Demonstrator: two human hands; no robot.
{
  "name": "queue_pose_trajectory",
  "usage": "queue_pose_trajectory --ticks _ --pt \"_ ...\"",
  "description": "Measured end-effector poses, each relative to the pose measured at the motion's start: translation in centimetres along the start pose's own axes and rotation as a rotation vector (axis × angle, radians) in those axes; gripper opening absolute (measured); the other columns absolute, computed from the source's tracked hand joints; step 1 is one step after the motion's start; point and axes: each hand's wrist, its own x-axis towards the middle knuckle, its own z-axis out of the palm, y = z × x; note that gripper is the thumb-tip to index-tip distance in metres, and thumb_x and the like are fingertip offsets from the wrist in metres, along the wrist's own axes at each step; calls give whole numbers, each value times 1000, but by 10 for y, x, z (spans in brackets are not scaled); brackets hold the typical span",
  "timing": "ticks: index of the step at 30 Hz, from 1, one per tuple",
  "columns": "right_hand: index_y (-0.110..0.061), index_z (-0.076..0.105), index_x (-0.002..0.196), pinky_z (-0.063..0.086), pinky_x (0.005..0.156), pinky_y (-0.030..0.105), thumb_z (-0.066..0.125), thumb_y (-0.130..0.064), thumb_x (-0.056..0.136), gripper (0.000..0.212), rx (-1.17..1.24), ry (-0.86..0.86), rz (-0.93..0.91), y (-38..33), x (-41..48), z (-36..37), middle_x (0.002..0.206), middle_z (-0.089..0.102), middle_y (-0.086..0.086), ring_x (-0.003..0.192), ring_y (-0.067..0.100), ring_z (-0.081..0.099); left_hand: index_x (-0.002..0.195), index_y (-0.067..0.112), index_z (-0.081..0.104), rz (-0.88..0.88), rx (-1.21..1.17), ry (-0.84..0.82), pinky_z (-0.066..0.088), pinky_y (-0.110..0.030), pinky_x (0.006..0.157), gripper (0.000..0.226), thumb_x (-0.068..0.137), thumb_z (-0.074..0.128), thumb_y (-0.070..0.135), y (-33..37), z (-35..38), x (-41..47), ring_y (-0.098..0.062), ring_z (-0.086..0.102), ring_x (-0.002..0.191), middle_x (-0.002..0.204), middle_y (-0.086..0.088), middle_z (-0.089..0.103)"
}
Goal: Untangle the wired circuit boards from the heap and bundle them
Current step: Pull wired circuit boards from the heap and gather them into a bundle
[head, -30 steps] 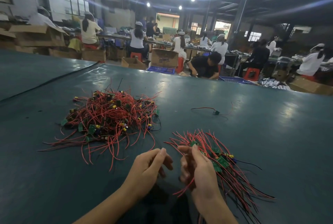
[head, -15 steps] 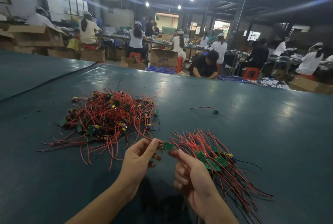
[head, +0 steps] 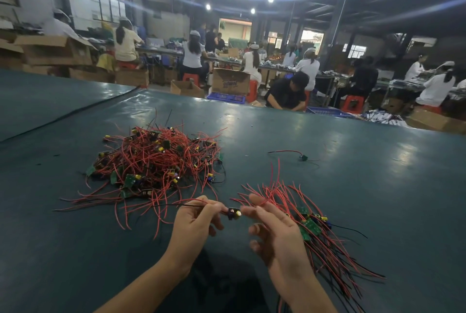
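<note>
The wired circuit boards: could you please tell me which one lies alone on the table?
The small green board with a red wire, beyond the red-wired bundle; others are in that bundle, the tangled red heap, or held.

Bare-armed — left hand (head: 194, 224), right hand (head: 277, 239), short nails (head: 253, 228)

Tally, positions off the heap (head: 156, 161): there was 1 heap (boards inside too tangled to count). 1 bundle (head: 322, 242) sat right of it. 1 stray board (head: 303, 157) lay farther right. 1 held board (head: 234, 212) was on the heap's near side, between 2 hands: left hand (head: 194, 224), right hand (head: 277, 237).
</note>
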Motion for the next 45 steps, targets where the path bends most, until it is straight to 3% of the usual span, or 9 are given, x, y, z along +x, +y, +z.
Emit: queue_pose_trajectory --ticks 5,10,12,17,19,25,32,40,45 --pt "-11 78 77 30 36 16 64 -14 91 20 -187 165 -91 6 1 6 54 56 -4 40 5 37 63 15 71 -16 -29 -101 44 -21 48 20 81 64 21 -1 2 -2 -15 57 52 58 -2 58" --pt "-11 79 77 53 71 39 66 -24 86 21 -164 119 -83 4 -4 11 83 70 23 69 36 60 56 23 62 -81 75 -221 44 -22 53 35 65 70 56 0 -1 -5 -15 59 55 62 -3 65" --pt "-11 79 76 59 77 43 67 -31 78 23 -167 85 -78 3 -6 11 88 73 24 79 38 70 59 24 63 -105 82 -280 45 -20 54 38 70 71 60 1 1 -7 -15 60 57 64 -4 66" --pt "-9 79 71 59 59 30 69 -32 70 25 -192 34 -117 2 -8 12 74 73 20 61 24 69 82 19 75 -123 0 -416 51 -22 60 37 88 57 51 6 1 -11 -14 63 60 67 -6 68" --pt "-6 77 68 57 54 28 68 -29 72 26 -218 15 -154 4 -7 13 69 71 21 56 23 65 75 16 74 -117 18 -449 49 -22 59 43 86 57 54 5 4 -13 -14 61 57 64 -6 67" --pt "-12 78 65 55 72 40 70 -23 81 21 -335 35 -229 11 -1 8 67 71 16 65 24 64 58 20 67 -27 94 -411 46 -20 58 39 79 59 52 3 5 -12 -13 58 53 57 -4 63" --pt "1 72 65 29 42 21 76 -22 80 28 -174 250 -140 11 8 -2 53 43 8 43 13 34 50 11 60 57 159 -351 46 -19 58 45 85 58 40 -1 11 -12 -13 55 47 48 -4 59" --pt "-16 72 50 31 33 16 75 -20 83 34 41 496 -222 -10 19 -31 53 50 0 37 4 36 42 15 56 48 40 -259 42 -21 50 43 71 59 47 -3 5 -9 -15 48 40 42 -7 52" --pt "-13 76 64 28 34 17 70 -36 81 29 12 355 -225 -7 13 -19 51 49 -4 38 4 34 46 15 59 -26 -5 -233 43 -23 52 48 86 64 41 -8 -3 -4 -17 50 46 50 -11 57"
